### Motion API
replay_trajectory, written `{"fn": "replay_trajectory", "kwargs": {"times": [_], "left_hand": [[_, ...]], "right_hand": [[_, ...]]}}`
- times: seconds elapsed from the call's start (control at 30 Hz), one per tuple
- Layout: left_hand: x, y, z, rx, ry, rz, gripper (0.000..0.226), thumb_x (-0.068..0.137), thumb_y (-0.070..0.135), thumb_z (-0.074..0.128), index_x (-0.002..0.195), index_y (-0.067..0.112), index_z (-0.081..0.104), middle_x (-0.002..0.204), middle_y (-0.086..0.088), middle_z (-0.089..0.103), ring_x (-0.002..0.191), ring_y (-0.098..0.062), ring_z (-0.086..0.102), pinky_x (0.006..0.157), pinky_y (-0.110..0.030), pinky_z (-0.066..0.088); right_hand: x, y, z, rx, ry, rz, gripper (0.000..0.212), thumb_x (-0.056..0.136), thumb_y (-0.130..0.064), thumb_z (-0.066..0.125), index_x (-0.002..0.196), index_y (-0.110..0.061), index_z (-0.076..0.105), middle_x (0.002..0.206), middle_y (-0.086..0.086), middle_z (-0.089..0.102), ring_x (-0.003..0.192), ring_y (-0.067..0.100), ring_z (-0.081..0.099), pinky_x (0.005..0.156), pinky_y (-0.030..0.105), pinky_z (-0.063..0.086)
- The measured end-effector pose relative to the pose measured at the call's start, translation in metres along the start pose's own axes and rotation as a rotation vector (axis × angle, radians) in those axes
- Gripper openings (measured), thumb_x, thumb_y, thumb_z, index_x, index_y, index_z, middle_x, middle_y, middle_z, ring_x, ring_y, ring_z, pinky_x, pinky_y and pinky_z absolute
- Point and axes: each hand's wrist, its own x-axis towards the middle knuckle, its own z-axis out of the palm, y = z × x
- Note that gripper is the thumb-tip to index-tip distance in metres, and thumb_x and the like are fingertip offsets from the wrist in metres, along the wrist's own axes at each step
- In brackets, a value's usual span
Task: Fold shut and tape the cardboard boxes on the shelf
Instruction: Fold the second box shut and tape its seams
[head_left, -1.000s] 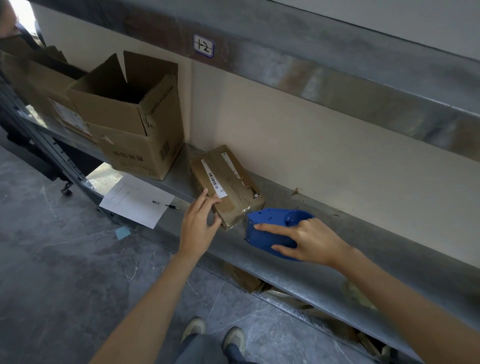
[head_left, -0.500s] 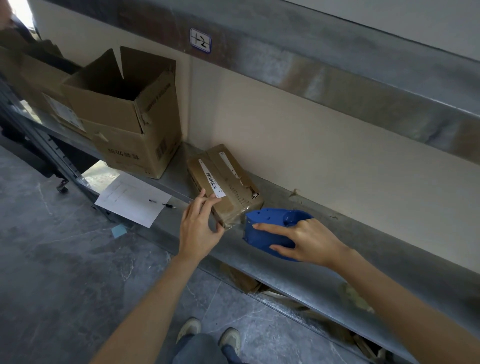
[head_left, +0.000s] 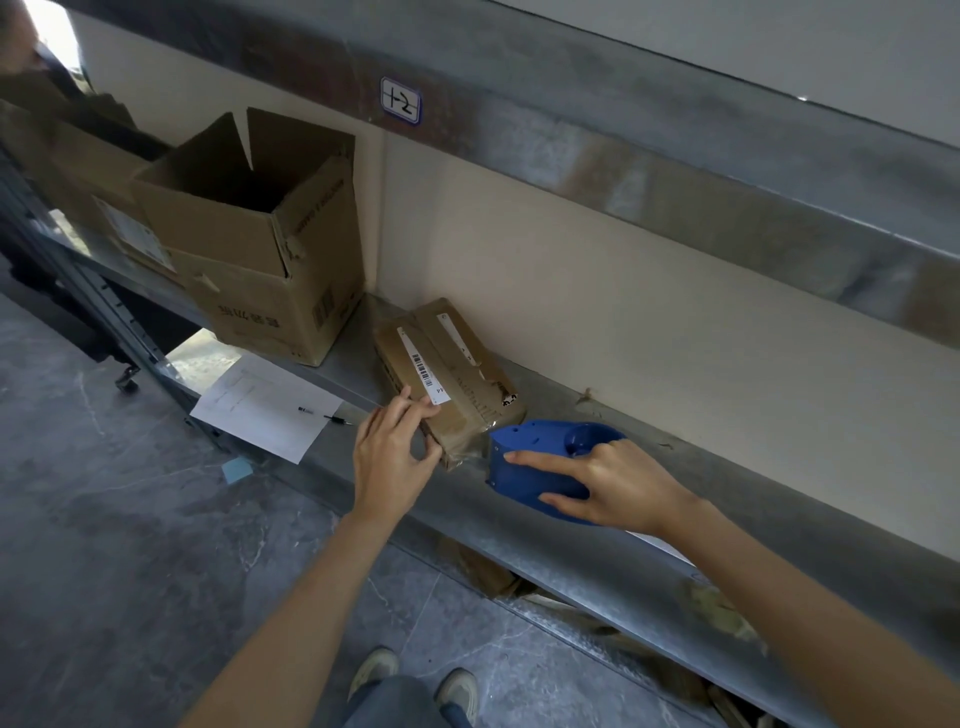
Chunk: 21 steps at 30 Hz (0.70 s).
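Left hand (head_left: 392, 457) pinches the near corner of the small cardboard box (head_left: 447, 374) on the shelf (head_left: 582, 556), right hand (head_left: 618, 483) grips the blue tape dispenser (head_left: 540, 441) just beside it: best pin the box firmly so tape runs taut.

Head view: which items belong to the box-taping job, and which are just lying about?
Job:
- small flat box, its near end held by the left hand
- blue tape dispenser, gripped by the right hand
- open tall box
- far-left box

Lying about:
- paper sheet
- pen
- shelf label
- blue note on the floor
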Motion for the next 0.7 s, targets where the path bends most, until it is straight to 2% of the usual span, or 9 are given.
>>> {"fn": "replay_trajectory", "kwargs": {"times": [0.1, 0.17, 0.3, 0.4, 0.47, 0.53, 0.63, 0.7], "left_hand": [[-0.007, 0.0, 0.002, 0.012, -0.088, 0.012, 0.051, 0.072, 0.021, 0.084, 0.117, 0.016, 0.061, 0.132, -0.003, 0.058, 0.141, -0.025, 0.041, 0.113, -0.05, 0.035], [-0.009, -0.001, 0.003, 0.035, -0.132, 0.022, 0.063, 0.07, 0.027, 0.084, 0.124, 0.018, 0.054, 0.137, -0.003, 0.051, 0.145, -0.025, 0.033, 0.114, -0.055, 0.034], [-0.012, 0.001, 0.008, 0.03, -0.195, 0.004, 0.084, 0.065, 0.041, 0.082, 0.135, 0.019, 0.042, 0.144, -0.001, 0.039, 0.151, -0.019, 0.017, 0.118, -0.056, 0.026], [-0.013, 0.004, 0.011, 0.011, -0.138, -0.008, 0.081, 0.067, 0.047, 0.084, 0.132, 0.015, 0.047, 0.143, -0.004, 0.044, 0.149, -0.022, 0.023, 0.117, -0.054, 0.029], [-0.009, 0.007, 0.011, 0.02, -0.1, -0.006, 0.074, 0.066, 0.042, 0.088, 0.125, 0.012, 0.055, 0.137, -0.006, 0.051, 0.144, -0.025, 0.032, 0.113, -0.055, 0.036], [-0.006, 0.006, 0.009, 0.007, -0.098, 0.006, 0.07, 0.064, 0.038, 0.09, 0.121, 0.012, 0.058, 0.133, -0.005, 0.053, 0.142, -0.027, 0.035, 0.109, -0.056, 0.04], [-0.007, -0.004, 0.001, -0.103, -0.123, 0.014, 0.067, 0.067, 0.03, 0.09, 0.123, 0.014, 0.056, 0.138, 0.002, 0.045, 0.146, -0.024, 0.03, 0.108, -0.052, 0.042], [-0.007, -0.014, -0.006, -0.17, -0.139, 0.007, 0.067, 0.069, 0.024, 0.089, 0.126, 0.015, 0.055, 0.144, 0.007, 0.04, 0.148, -0.019, 0.027, 0.107, -0.049, 0.044]], "right_hand": [[0.001, 0.003, 0.0, 0.019, 0.006, 0.0, 0.059, 0.1, -0.046, 0.044, 0.149, -0.049, 0.011, 0.056, -0.006, 0.041, 0.048, 0.011, 0.037, 0.051, 0.025, 0.026], [0.003, 0.005, 0.001, 0.024, -0.005, -0.008, 0.06, 0.101, -0.048, 0.04, 0.146, -0.052, 0.0, 0.059, -0.004, 0.049, 0.05, 0.011, 0.041, 0.052, 0.025, 0.027], [0.003, 0.011, 0.006, 0.03, -0.025, -0.025, 0.06, 0.102, -0.051, 0.034, 0.141, -0.055, -0.012, 0.072, -0.001, 0.064, 0.058, 0.014, 0.052, 0.055, 0.03, 0.042], [0.003, 0.01, 0.004, 0.037, -0.008, -0.028, 0.059, 0.102, -0.049, 0.036, 0.144, -0.053, -0.004, 0.064, -0.001, 0.057, 0.054, 0.014, 0.046, 0.053, 0.03, 0.037], [0.004, 0.011, 0.002, 0.025, -0.017, -0.034, 0.059, 0.102, -0.048, 0.037, 0.145, -0.052, -0.003, 0.062, -0.003, 0.05, 0.053, 0.013, 0.043, 0.052, 0.029, 0.035], [0.004, 0.013, 0.002, 0.025, -0.016, -0.042, 0.06, 0.102, -0.048, 0.037, 0.144, -0.052, -0.005, 0.065, -0.003, 0.052, 0.054, 0.012, 0.043, 0.053, 0.028, 0.036], [0.009, 0.009, 0.001, 0.021, -0.004, -0.078, 0.059, 0.102, -0.049, 0.037, 0.146, -0.052, -0.002, 0.068, -0.002, 0.056, 0.055, 0.011, 0.043, 0.054, 0.027, 0.036], [0.017, 0.002, 0.001, 0.02, 0.012, -0.121, 0.058, 0.101, -0.045, 0.043, 0.15, -0.047, 0.011, 0.066, 0.0, 0.058, 0.053, 0.011, 0.041, 0.052, 0.027, 0.034]]}}
